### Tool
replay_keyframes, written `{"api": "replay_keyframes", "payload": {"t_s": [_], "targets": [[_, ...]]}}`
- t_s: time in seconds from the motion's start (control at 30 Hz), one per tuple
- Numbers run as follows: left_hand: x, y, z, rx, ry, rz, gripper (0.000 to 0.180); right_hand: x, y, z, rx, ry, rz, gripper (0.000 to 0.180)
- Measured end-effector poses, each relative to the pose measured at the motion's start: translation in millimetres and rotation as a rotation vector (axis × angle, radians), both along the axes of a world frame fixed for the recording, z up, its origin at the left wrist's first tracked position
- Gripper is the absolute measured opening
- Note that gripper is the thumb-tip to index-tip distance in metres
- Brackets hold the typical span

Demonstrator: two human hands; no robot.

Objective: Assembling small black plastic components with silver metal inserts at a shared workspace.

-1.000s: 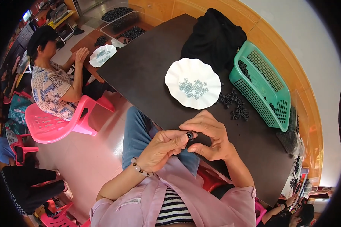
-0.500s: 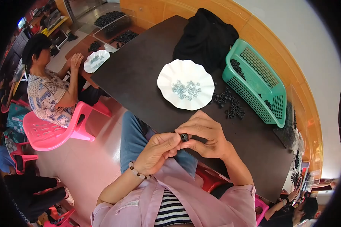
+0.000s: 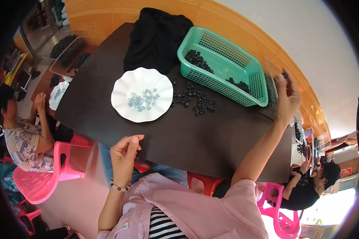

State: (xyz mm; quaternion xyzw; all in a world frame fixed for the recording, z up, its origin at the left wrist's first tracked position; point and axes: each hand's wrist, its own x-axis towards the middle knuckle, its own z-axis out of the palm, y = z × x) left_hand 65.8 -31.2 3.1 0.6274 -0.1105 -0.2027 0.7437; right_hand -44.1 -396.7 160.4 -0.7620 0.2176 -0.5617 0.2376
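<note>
My right hand [image 3: 288, 97] is stretched far to the right, past the end of the green basket. Its thumb and fingertips pinch a small black round part [image 3: 284, 75], above a clear-walled container [image 3: 270, 97]. Near the table's front edge, my left hand [image 3: 125, 153] is closed, thumb pressed to the curled fingers; anything inside is too small or hidden to make out. A white scalloped plate [image 3: 121, 89] in front of it bears many tiny clear discs [image 3: 143, 99]. Right of the plate, loose black ring-shaped parts [image 3: 205, 104] lie scattered on the dark table [image 3: 167, 139].
The green perforated basket [image 3: 223, 85] holds two heaps of black parts. A black cloth [image 3: 157, 40] lies bunched at the back by the wall. One person [image 3: 28, 139] sits at the left with another white plate [image 3: 59, 95]; another person [image 3: 313, 187] sits at the right.
My hands have come apart. The right one has swung out to the far right with the black part, while the left stays near the table edge. The view has turned right.
</note>
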Motion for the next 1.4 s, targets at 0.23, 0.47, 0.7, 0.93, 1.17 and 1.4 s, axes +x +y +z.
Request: {"api": "replay_keyframes", "payload": {"t_s": [0.23, 0.47, 0.7, 0.93, 1.17, 1.4], "targets": [[3.0, -9.7, -9.8, 0.175, -0.133, 0.0, 0.025, -39.3, -87.9, -33.5, -0.165, 0.205, -0.629, 0.03], [0.7, -11.2, -10.9, 0.236, -0.196, 0.01, 0.025, -57.3, -119.0, -54.6, -0.035, 0.474, -0.842, 0.037], [-1.0, -13.5, -9.5, 0.216, -0.172, 0.019, 0.022, -65.1, -143.2, -65.6, -0.085, 0.677, -0.837, 0.035], [-0.2, -12.2, -12.1, 0.154, -0.158, -0.018, 0.019, -19.8, -81.1, -37.0, -0.172, 0.504, -0.511, 0.029], [0.9, -0.9, -9.3, 0.13, -0.103, -0.021, 0.017, 80.7, 61.8, -65.7, 0.008, 0.738, 0.522, 0.016], [0.9, 3.3, -10.0, 0.093, -0.038, -0.032, 0.017, 88.7, 74.5, -105.5, -0.183, 0.979, 0.582, 0.016]]}}
